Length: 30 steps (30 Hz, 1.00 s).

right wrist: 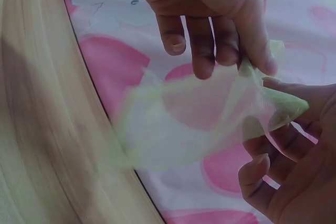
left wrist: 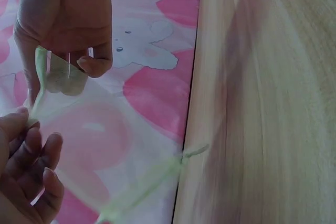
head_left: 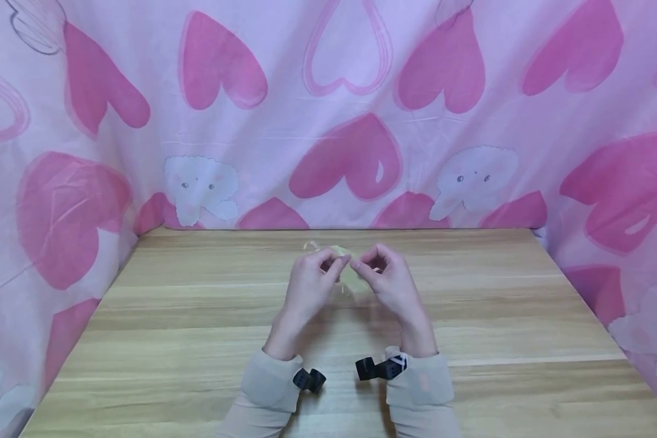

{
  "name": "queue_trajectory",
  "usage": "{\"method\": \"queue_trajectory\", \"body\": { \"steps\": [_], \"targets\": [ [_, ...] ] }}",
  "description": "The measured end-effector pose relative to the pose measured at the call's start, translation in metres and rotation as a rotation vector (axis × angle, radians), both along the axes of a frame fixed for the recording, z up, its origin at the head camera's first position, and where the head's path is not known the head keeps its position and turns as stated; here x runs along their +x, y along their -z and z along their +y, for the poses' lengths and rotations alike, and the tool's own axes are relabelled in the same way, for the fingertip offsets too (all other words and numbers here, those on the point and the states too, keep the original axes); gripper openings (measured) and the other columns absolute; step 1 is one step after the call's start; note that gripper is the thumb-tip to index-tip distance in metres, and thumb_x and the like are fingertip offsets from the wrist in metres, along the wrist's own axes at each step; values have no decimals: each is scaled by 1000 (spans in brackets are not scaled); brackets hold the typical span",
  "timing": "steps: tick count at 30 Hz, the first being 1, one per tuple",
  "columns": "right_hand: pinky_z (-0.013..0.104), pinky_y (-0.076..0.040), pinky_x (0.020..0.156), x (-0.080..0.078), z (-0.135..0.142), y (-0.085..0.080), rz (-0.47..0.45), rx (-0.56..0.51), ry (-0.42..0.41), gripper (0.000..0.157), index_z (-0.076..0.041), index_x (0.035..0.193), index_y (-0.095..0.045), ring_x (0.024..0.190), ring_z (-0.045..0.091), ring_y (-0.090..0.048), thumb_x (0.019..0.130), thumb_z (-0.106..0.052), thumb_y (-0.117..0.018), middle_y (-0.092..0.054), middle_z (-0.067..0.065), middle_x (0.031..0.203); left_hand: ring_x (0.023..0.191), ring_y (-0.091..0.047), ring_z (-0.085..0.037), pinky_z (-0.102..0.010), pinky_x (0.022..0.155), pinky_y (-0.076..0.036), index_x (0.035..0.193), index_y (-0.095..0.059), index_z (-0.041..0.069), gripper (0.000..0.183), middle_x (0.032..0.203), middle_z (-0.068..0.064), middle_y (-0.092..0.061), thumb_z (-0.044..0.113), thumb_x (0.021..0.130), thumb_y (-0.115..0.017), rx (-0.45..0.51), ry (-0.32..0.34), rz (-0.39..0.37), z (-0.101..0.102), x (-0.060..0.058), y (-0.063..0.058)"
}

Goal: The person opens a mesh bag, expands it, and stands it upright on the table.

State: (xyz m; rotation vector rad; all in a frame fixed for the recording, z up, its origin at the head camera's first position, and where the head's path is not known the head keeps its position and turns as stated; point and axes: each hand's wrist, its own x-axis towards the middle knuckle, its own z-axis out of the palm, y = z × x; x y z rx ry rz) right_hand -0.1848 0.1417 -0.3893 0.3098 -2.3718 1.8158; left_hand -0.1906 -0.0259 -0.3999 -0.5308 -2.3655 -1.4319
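A sheer pale green cloth pouch [right wrist: 173, 121] hangs from both hands, above the far part of the table. My left hand [head_left: 309, 277] pinches its upper edge between thumb and forefinger. Close beside it my right hand [head_left: 391, 281] grips the same edge, the fingertips nearly meeting. In the right wrist view a fold of the cloth lies over the right hand's [right wrist: 302, 156] fingers, while the left hand [right wrist: 210, 3] comes in from the top. A short cord end [left wrist: 197, 151] sticks out from the pouch in the left wrist view. The pouch's inside cannot be made out.
The hands are above a wood-grain table [head_left: 197, 340]. A pink curtain [head_left: 285, 140] with hearts and white bunnies stands along its back and sides. Each cuff carries a small black camera, one at the left wrist [head_left: 309, 380] and one at the right [head_left: 380, 368].
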Motion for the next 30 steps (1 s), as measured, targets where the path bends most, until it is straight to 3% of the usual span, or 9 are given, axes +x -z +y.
{"method": "queue_trajectory", "body": {
  "steps": [6,14,18,23,30],
  "targets": [
    [25,-47,61,1,0,-1,-20,-11,-29,15,0,89,-60,74,21,-57,87,-6,-74,-60,10,82,59,-53,-6,-26,56,-47,83,-68,15,13,65,9,-57,20,95,-66,-9,17,25,-1,-2,1],
    [31,-49,68,3,3,-3,-8,39,-157,21,-2,115,-61,84,32,-59,97,-12,-62,-62,14,94,66,-55,-7,-25,61,-50,88,-62,16,11,75,8,-58,17,98,-59,-99,183,-34,-8,-2,-3],
    [33,-49,65,4,3,-3,20,104,-169,18,-4,113,-64,82,36,-60,98,-13,-59,-64,11,91,75,-55,-8,-26,65,-50,96,-62,16,7,85,8,-59,19,100,-57,-142,234,-35,-13,-1,-3],
    [30,-49,62,2,1,-3,111,192,-91,8,-5,97,-68,74,27,-60,96,-10,-62,-64,6,81,73,-54,-7,-26,66,-49,89,-59,16,12,81,8,-57,20,100,-56,-182,179,-22,-13,-1,-3],
    [28,-47,59,4,0,-3,140,173,2,5,-4,88,-67,68,19,-56,91,-7,-68,-63,4,75,63,-50,-6,-26,58,-45,76,-55,18,20,69,9,-53,17,94,-64,-180,73,59,-12,-1,-2]
  ]
}}
